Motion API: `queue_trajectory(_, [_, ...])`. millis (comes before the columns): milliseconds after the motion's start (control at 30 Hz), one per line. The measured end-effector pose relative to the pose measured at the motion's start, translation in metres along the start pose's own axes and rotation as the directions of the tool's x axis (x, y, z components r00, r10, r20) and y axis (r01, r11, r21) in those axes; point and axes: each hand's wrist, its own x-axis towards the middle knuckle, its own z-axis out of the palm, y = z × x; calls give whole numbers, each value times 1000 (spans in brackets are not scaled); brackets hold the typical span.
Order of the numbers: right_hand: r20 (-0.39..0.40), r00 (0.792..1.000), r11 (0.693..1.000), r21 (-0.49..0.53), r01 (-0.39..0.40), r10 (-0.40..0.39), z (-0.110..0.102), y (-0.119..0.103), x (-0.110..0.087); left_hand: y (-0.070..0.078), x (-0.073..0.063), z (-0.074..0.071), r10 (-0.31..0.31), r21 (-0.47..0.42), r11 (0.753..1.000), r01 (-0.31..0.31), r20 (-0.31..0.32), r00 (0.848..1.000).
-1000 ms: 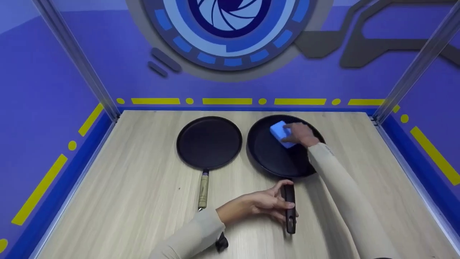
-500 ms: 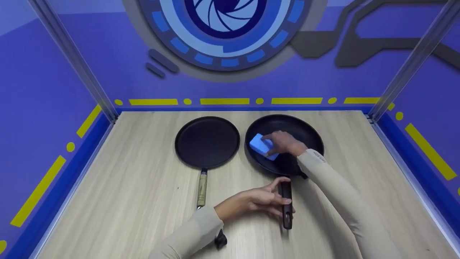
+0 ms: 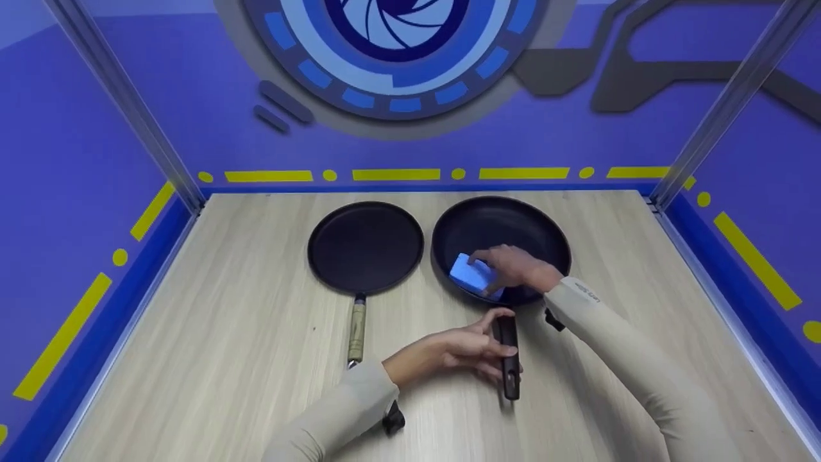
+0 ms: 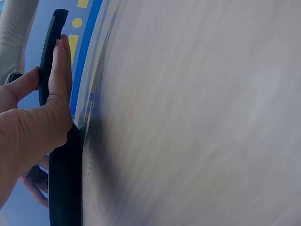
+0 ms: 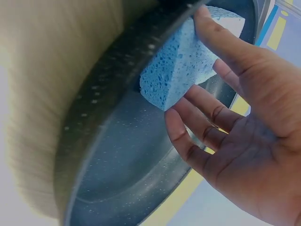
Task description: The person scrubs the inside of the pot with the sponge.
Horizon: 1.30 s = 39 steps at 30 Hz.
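A deep black frying pan point(image 3: 500, 224) sits at the right of the table, its dark handle point(image 3: 509, 359) pointing toward me. My left hand point(image 3: 465, 350) grips that handle from the left side, thumb and fingers about it; the left wrist view shows the handle point(image 4: 51, 56) between them. Inside the pan, near its front left wall, my right hand point(image 3: 516, 268) pinches a light blue sponge point(image 3: 473, 274). In the right wrist view the porous sponge point(image 5: 176, 61) lies between thumb and fingers, close to the pan wall point(image 5: 103, 99).
A flat black griddle pan point(image 3: 365, 247) with a wooden handle point(image 3: 356, 330) lies to the left of the frying pan. The pale wood table point(image 3: 244, 333) is bounded by blue panels point(image 3: 397, 151) at the back and sides.
The right hand has moved the sponge from the far middle of the frying pan toward its front left edge. My left hand keeps its hold on the handle.
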Motion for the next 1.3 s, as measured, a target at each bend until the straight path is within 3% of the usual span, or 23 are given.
queue_trajectory(400, [-5,1000,1000,-5,-13,13,-3,0,-6,6,5,1,-12,-8,1000,12,0,1000])
queue_trajectory(667, [96,992,996,7,-85,84,-9,11,-23,4,6,-1,-2,-9,1000,2,-21,1000])
queue_trajectory(900, [1,992,991,-41,-124,124,-6,29,-34,0,1,-4,13,-7,1000,-13,-3,1000])
queue_trajectory(1100, [-48,970,971,-7,-240,239,-4,49,-32,-2,0,-4,17,-11,1000,-16,13,1000])
queue_trajectory(1300, [-103,946,951,-10,-309,306,-1,67,-18,-1,1,-5,14,-6,1000,-13,12,1000])
